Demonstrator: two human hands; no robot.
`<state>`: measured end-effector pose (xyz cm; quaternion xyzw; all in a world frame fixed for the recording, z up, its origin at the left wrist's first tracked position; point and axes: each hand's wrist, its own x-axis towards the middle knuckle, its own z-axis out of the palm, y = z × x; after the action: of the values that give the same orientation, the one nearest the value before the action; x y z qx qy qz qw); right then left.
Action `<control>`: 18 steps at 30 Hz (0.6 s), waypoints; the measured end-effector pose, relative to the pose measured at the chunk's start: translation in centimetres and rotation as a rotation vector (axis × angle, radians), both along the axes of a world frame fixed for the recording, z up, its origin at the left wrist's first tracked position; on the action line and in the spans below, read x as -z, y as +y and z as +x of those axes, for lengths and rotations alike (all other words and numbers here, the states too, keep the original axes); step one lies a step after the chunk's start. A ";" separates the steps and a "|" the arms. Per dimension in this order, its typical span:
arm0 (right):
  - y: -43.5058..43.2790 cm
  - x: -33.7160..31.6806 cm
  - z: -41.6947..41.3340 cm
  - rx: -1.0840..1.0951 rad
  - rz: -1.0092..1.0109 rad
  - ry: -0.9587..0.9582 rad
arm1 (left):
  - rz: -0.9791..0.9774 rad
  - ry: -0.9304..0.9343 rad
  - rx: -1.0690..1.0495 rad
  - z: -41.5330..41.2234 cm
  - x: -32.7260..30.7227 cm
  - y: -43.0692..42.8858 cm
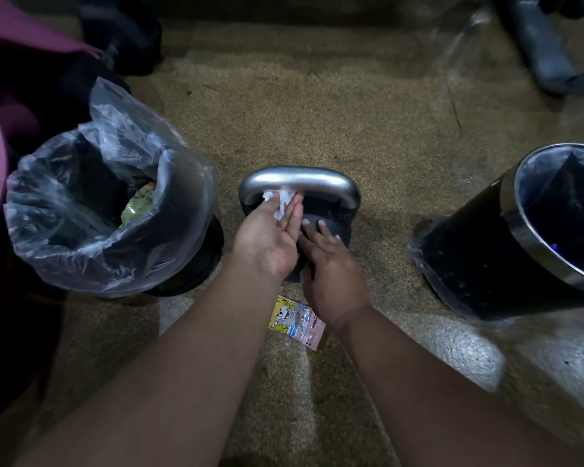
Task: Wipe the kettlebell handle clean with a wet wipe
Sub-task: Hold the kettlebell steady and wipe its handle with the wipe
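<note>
A black kettlebell (331, 210) with a silver handle (317, 179) stands on the speckled floor at the centre. My left hand (270, 237) holds a crumpled white wet wipe (280, 202) and presses it against the underside of the handle near its left half. My right hand (331, 274) rests flat on the kettlebell's dark body, fingers spread, holding nothing. A yellow and pink wipe packet (297, 323) lies on the floor just below my right hand.
A bin lined with a clear plastic bag (91, 210), with rubbish inside, stands left of the kettlebell. A black bin with a metal rim (520, 237) stands to the right. Dark objects lie at the top left and top right.
</note>
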<state>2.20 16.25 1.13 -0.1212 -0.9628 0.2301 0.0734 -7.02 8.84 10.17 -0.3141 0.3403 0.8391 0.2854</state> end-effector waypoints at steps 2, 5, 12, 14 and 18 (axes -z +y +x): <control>0.0 -0.1 0.0 -0.006 0.010 -0.008 | 0.011 0.005 0.027 0.6 0.0 -0.1; -0.1 -0.2 -0.1 0.000 0.017 -0.006 | 0.014 0.020 0.020 0.4 0.1 -0.2; 0.0 -0.2 -0.1 -0.009 0.016 -0.001 | -0.014 0.037 0.030 0.8 0.0 -0.3; 0.0 -0.2 -0.1 -0.008 0.015 0.000 | -0.017 0.043 0.014 0.6 -0.1 -0.2; -0.1 -0.3 0.0 -0.008 0.018 -0.002 | 0.000 0.008 0.005 0.4 -0.5 -0.2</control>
<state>2.23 16.14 1.41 -0.1169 -0.9654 0.2215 0.0727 -6.62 8.60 10.65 -0.3098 0.3423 0.8397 0.2859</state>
